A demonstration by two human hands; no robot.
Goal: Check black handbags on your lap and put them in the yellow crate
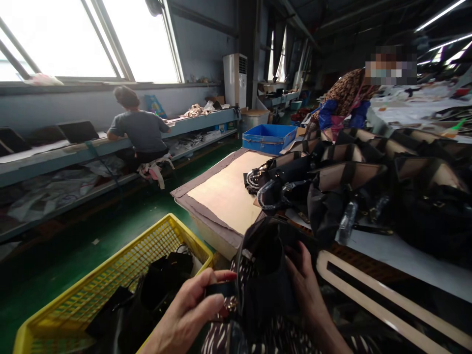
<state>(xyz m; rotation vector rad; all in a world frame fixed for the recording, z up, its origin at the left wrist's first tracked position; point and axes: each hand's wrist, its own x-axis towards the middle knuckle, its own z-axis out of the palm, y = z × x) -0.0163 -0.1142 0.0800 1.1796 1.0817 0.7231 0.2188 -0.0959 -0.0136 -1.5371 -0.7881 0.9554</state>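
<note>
Black material, edged with a strap and gold-toned metal: the bag (267, 290) sits between your hands, above your patterned clothing, its mouth gaping upward. Your left hand (190, 305) pinches a dark strap (221, 289) between thumb and fingers; your right hand (308, 285) grasps the bag's side near the mouth, some fingertips lost against the dark. Best practice here, it seems: brace the body with the right, keep the strap flat and untwisted in the left, and tilt the metal fitting (231, 306) towards the light before working it. Mind the edges. The yellow basket (191, 237) rises just beside your left hand, and a pale slotted board (363, 279) lies near your right. Beyond it, finished-looking bags (350, 177) crowd the space. Your roomiest path looks straight ahead, over the pale-topped table (221, 187).
</note>
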